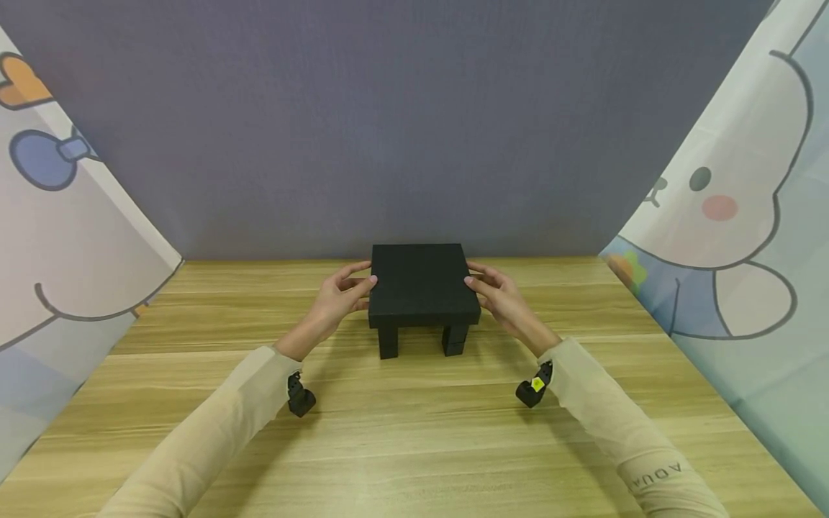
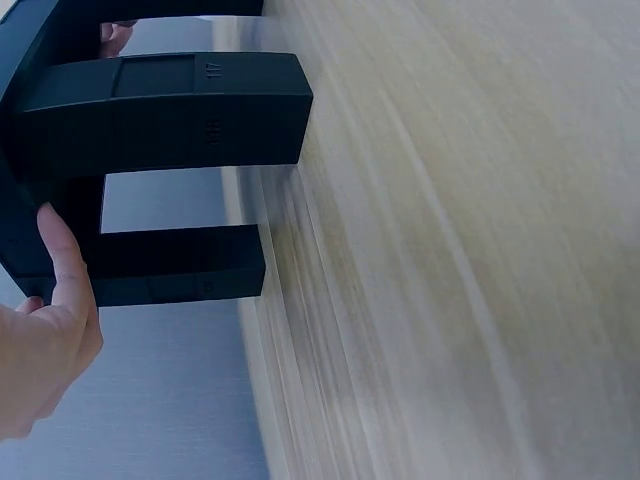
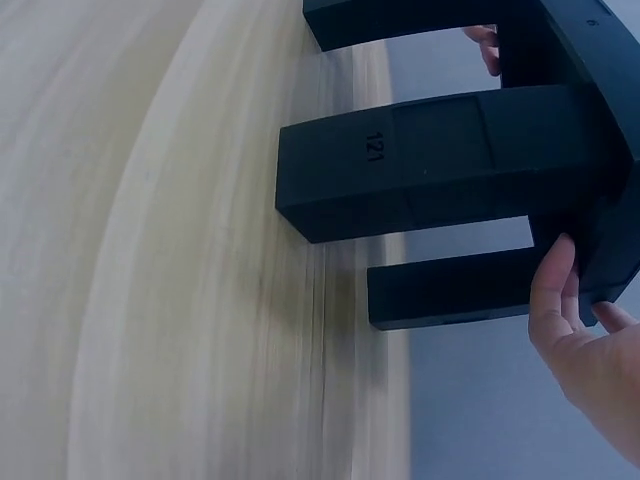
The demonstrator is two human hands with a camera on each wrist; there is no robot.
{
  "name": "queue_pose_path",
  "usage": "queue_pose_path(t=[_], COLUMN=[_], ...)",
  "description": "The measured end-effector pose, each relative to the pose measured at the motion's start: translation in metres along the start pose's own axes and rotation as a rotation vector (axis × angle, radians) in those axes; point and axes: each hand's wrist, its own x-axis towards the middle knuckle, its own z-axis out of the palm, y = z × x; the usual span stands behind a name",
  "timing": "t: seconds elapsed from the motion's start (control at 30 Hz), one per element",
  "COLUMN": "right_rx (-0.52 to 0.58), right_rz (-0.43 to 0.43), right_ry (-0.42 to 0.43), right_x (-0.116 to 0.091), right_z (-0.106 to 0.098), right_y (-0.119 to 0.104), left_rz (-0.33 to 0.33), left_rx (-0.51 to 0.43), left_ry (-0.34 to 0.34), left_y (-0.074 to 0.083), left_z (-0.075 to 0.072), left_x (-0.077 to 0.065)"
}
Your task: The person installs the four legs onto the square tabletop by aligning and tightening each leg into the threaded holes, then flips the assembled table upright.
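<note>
A small black stool with a square top and straight block legs stands upright between both hands, its leg ends right at the wooden tabletop. My left hand grips the left edge of its top, thumb on the upper face. In the left wrist view, a finger of that hand reaches under the top beside a leg. The right edge is held by my right hand, thumb likewise on top. Raised digits mark a leg in the right wrist view.
Behind the stool, the wooden table meets a grey-blue wall panel. Cartoon-printed curtains slope along both sides. Small black wrist devices hang under both cream sleeves.
</note>
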Motion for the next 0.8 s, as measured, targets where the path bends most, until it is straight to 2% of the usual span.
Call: queue_pose_path(t=[0.2,0.43,0.63,0.8], right_rx=[-0.042,-0.148,-0.188,-0.217], right_rz=[0.008,0.017,-0.023,-0.068], right_ry=[-0.011,-0.023,-0.043,-0.023], right_x=[0.000,0.001,0.001,0.000], right_z=[-0.003,-0.009,-0.018,-0.033], right_y=[-0.001,-0.003,-0.004,-0.006], left_rz=[-0.001,-0.017,-0.003,0.018], left_rx=[-0.006,0.019,0.097,0.193], left_ry=[-0.016,-0.078,-0.117,-0.107], left_y=[-0.001,0.003,0.006,0.009], left_z=[-0.001,-0.007,-0.019,-0.034], left_x=[0.000,-0.001,-0.002,-0.004])
